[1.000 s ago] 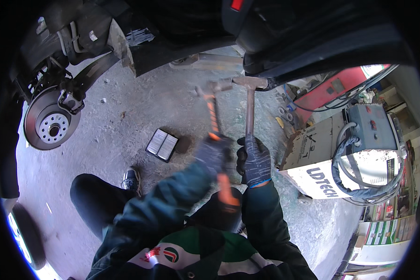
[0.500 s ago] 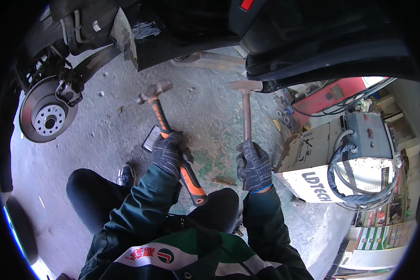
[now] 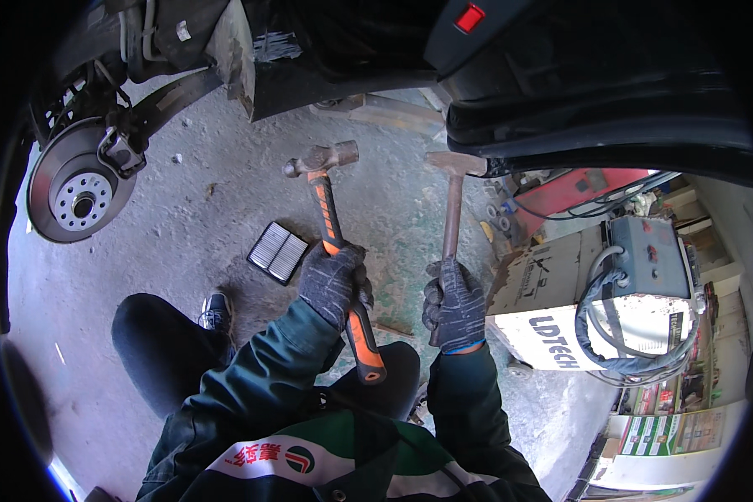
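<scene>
My left hand [image 3: 335,283], in a dark grey work glove, is closed around the handle of a ball-peen hammer [image 3: 325,197]. That handle is black and orange; the worn metal head points away from me. In my gloved right hand [image 3: 456,304] is a body hammer [image 3: 453,209] with a thin, rusty metal handle. Its wedge-shaped head lies against or just beside the lower edge of the black car door [image 3: 594,125]; I cannot tell whether they touch. A gap separates the two hammer heads.
A brake disc [image 3: 82,205] hangs at the left below the car's body. Near my left hand a rectangular pleated filter [image 3: 278,253] lies on the concrete floor [image 3: 184,259]. To the right stands a white machine [image 3: 552,335] with coiled cables, and behind it a red metal piece [image 3: 586,197].
The ball-peen hammer and my left hand have moved right, closer to the body hammer. More of the filter shows now. The view has shifted slightly; my right hand keeps its grip.
</scene>
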`<state>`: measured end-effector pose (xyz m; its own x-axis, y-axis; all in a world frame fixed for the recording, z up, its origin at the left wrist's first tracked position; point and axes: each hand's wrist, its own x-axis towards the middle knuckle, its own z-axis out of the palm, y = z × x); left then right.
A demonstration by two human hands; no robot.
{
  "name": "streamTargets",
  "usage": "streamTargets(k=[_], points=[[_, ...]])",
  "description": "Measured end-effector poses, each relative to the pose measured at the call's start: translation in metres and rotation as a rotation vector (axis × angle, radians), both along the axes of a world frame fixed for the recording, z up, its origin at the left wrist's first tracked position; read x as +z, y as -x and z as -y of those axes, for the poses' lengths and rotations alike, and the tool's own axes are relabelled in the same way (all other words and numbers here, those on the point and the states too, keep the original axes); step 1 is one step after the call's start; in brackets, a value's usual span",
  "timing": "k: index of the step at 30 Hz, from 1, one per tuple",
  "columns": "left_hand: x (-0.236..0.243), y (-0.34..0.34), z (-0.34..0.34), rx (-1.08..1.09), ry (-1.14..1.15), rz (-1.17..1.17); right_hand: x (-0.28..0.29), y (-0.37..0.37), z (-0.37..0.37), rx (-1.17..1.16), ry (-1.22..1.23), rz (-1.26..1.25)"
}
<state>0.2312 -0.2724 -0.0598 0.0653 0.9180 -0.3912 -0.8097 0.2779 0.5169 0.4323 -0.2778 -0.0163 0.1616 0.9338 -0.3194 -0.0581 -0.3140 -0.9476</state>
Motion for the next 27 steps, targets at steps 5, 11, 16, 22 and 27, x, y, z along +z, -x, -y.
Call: streamTargets(k=[5, 11, 16, 22, 27], points=[[0.002, -0.002, 0.0, 0.003, 0.014, -0.04, 0.0, 0.006, 0.003, -0.031, -0.029, -0.02], [0.01, -0.001, -0.001, -0.032, -0.024, -0.059, 0.008, 0.005, 0.005, -0.022, -0.071, 0.021], [0.013, -0.003, 0.0, -0.048, -0.013, -0.064, 0.018, -0.004, 0.002, -0.031, -0.026, 0.097], [0.012, -0.006, -0.001, -0.037, -0.031, -0.057, 0.015, -0.001, 0.004, -0.034, -0.037, -0.014], [0.023, -0.009, -0.005, -0.012, -0.076, -0.091, 0.013, -0.001, 0.003, -0.048, -0.029, 0.006]])
